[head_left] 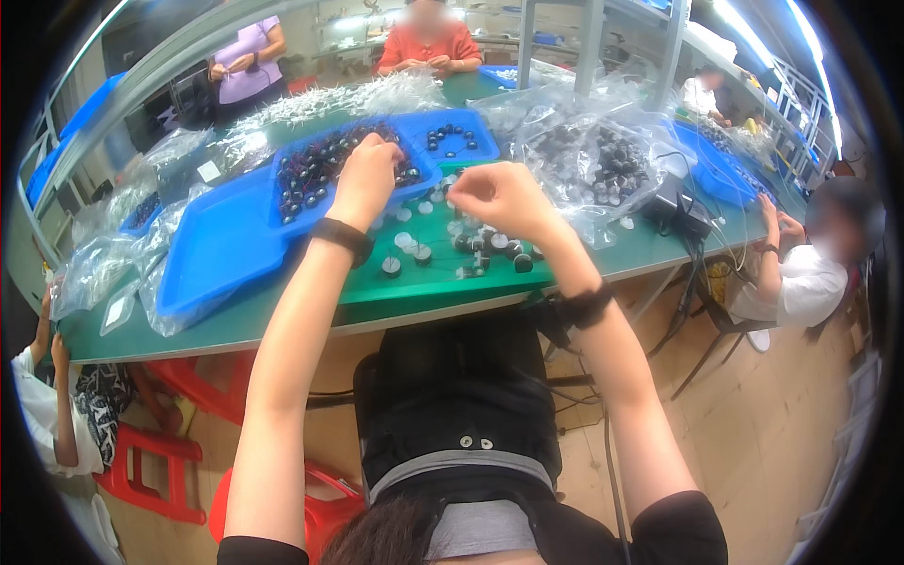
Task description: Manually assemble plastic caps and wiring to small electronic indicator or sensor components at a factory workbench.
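My left hand is over the right part of a blue tray filled with small dark, shiny round parts. Its fingers are bunched together and pointed down; whatever they hold is hidden. My right hand hovers above a green tray, thumb and fingertips curled into a pinch, with anything in it too small to name. Under and beside that hand lie loose black round parts and translucent whitish discs, some with thin pins or wires. Both wrists wear dark bands.
An attached blue tray lies left; another blue tray holds a few dark parts. Right of the green tray are a clear bag of similar parts and a black box with cables. Co-workers sit around the table; red stools stand below.
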The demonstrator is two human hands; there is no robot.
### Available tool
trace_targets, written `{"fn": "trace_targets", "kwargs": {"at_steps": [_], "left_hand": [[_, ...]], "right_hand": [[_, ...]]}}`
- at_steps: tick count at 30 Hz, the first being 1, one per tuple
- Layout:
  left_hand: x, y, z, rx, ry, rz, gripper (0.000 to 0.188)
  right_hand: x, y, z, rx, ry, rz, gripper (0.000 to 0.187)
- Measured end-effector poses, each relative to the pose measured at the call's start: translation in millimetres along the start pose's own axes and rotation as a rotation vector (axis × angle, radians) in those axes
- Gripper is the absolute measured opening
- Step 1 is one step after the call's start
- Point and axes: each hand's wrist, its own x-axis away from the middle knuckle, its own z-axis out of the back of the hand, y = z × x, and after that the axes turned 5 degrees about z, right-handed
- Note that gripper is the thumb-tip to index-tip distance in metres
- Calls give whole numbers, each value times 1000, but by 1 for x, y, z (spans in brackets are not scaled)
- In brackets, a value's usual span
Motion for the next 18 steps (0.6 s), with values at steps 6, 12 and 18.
{"fn": "trace_targets", "kwargs": {"at_steps": [6, 12, 18], "left_hand": [[0, 7, 8, -75, 2, -36, 11], [2, 19, 13, -107, -56, 31, 9], [1, 13, 6, -89, -5, 13, 10]], "right_hand": [[24, -12, 15, 103, -421, -25, 17], [35, -9, 16, 217, -425, -142, 16], [33, -15, 20, 480, -379, -223, 18]]}}
